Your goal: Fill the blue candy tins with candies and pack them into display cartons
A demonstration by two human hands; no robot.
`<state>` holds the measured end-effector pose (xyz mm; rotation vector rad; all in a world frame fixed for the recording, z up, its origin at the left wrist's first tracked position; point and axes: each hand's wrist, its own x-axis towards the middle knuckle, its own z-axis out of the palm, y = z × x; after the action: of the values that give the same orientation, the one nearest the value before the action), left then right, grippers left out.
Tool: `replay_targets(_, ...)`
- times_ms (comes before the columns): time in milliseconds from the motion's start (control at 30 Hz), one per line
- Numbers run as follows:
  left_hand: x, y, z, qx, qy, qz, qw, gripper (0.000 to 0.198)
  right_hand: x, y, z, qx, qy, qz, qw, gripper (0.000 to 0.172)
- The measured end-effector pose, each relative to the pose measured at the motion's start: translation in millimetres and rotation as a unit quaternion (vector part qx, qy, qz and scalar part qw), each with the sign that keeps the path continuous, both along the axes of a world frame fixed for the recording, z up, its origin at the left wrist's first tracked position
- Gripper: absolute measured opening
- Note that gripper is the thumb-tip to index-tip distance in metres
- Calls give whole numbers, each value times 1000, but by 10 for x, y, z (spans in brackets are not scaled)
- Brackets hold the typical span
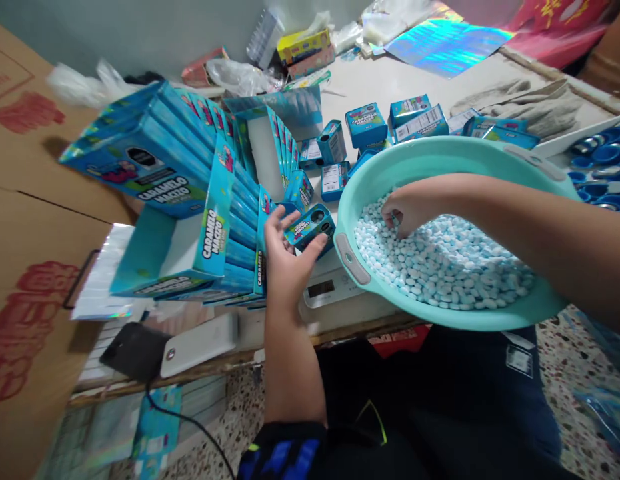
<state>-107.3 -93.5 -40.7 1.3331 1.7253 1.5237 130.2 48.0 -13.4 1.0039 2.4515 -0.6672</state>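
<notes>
My left hand (288,259) is around a small blue candy box (310,225) with a dark round mark on top, thumb on its near side and fingers at its far left. The box stands by a white digital scale (335,288), partly hidden by the hand. Inside a turquoise basin (453,319) my right hand (406,205) reaches down into pale blue and white candies (440,267). Its fingers are curled and pressed among the candies at the left side. How many it holds is hidden.
Large open display boxes (173,193) are stacked at left beside a cardboard carton (25,220). Small blue boxes (366,125) stand behind the basin. A white power bank (200,345) and a dark phone (135,350) lie near the table's edge. Blue round pieces (610,153) lie far right.
</notes>
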Motion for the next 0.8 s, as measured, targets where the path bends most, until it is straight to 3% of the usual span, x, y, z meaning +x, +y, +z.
replay_targets(100, 68, 6, -12, -39, 18, 44, 998, 70, 12, 48, -5, -14, 23, 5, 1000, 29)
replay_targets(167, 108, -11, 44, 20, 54, 83, 995, 63, 13, 70, 8, -12, 38, 7, 999, 29)
replay_targets(233, 133, -36, 178, 67, 156, 68, 983, 57, 9, 93, 17, -11, 48, 10, 999, 29)
replay_targets(300, 140, -35, 369, 70, 317, -20, 946, 49, 2, 129, 10, -16, 53, 14, 998, 29)
replay_targets(367, 141, 13, 568, 81, 452, -101, 882, 42, -3, 177, -11, -28, 53, 13, 998, 31)
replay_targets(467, 166, 129, 766, 99, 560, -153, 808, 46, 1, 239, -43, -43, 59, 3, 997, 31)
replay_targets(567, 227, 187, 803, 89, 609, -180, 768, 54, 11, 259, -54, -53, 68, 3, 996, 34)
replay_targets(800, 282, 152, 685, 168, 693, -110, 692, 54, -45, 248, -93, -53, 85, 14, 995, 34)
